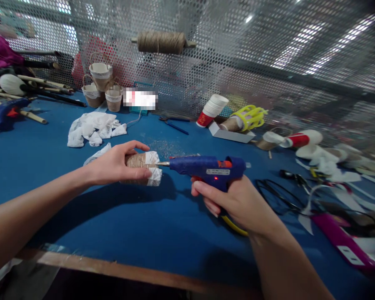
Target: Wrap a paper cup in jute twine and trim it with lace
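My left hand (pixel 114 163) is wrapped round a small twine-wound cup (pixel 137 161) lying sideways above the blue table (pixel 118 225), with white fabric on its right end. In my right hand (pixel 226 198) is a blue hot glue gun (pixel 203 166), its red light lit. The gun's metal nozzle points left and reaches the white fabric edge; whether it touches cannot be told. A white scrap lies partly hidden behind my left hand. Beyond it is a pile of white fabric pieces (pixel 92 127).
Twine-wrapped baskets (pixel 101 77) stand at the back left, near pliers (pixel 175 123). Stacked paper cups (pixel 212 110) lean by a white box lid (pixel 231 133). Black cables (pixel 278 196) and a magenta power strip (pixel 343 241) lie right. A twine spool (pixel 161 43) hangs on the mesh.
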A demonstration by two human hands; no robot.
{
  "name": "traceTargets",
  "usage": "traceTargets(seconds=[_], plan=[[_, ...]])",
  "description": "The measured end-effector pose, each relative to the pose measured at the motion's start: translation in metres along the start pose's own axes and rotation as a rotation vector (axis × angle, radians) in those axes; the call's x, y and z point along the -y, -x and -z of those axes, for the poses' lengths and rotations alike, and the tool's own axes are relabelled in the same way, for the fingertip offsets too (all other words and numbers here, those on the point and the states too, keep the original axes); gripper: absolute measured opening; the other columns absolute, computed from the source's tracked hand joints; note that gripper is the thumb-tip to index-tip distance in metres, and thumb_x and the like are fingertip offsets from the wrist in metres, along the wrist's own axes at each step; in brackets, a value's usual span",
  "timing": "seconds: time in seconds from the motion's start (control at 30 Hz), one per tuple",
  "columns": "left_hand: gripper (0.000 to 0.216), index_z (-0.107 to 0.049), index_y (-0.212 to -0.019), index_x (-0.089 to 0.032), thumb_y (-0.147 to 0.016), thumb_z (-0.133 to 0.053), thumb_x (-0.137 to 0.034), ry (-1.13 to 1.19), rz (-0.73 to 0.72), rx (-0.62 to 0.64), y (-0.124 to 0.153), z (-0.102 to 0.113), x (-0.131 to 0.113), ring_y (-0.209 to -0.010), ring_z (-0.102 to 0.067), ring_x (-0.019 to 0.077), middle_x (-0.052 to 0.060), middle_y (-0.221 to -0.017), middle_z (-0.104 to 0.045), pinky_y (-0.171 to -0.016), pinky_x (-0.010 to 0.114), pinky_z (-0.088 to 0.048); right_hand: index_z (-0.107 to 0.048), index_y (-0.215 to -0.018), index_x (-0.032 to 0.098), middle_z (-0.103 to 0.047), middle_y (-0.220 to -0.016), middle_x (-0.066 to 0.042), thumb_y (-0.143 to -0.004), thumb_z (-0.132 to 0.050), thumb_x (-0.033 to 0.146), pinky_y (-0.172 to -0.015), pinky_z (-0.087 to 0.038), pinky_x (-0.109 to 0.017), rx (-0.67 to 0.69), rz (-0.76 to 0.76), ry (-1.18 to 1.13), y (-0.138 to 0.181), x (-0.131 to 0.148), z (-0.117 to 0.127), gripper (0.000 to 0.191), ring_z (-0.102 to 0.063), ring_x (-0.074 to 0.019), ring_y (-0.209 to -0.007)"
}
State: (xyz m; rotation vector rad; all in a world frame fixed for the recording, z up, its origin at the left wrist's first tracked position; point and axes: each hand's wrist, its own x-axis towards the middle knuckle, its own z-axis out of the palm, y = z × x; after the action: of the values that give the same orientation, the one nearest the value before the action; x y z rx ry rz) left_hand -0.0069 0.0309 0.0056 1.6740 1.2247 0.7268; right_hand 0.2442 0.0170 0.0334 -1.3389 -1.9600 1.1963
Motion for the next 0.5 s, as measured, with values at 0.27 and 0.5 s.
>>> traceTargets(seconds=[0.27,0.5], plan=[[0.059,-0.046,-0.114,-0.018,-0.066,-0.067,-0.044,0.016,0.008,-0.013,-0.001,0.000,0.002,-0.065,-0.055,0.0140,0.002,-0.082,-0.058,-0.055,0.025,-0.045,-0.061,-0.071,0.019,-0.045,-0.038,0.007,-0.077,-0.060,0.040,-0.039,-0.036,-0.022,0.009,-0.022,-0.051,0.001,-0.001,0.000,0.022,-0.043,-0.0077,-0.035],[0.056,-0.048,-0.112,-0.017,-0.066,-0.066,-0.044,0.063,0.039,-0.027,-0.001,0.001,0.002,-0.071,-0.058,0.0158,0.005,-0.089,-0.061,-0.059,0.026,-0.046,-0.057,-0.063,0.018,-0.056,-0.054,0.001,-0.067,-0.068,0.041,-0.044,-0.040,-0.023,-0.324,-0.095,-0.183,-0.016,-0.016,0.012,0.027,-0.051,-0.0106,-0.048]])
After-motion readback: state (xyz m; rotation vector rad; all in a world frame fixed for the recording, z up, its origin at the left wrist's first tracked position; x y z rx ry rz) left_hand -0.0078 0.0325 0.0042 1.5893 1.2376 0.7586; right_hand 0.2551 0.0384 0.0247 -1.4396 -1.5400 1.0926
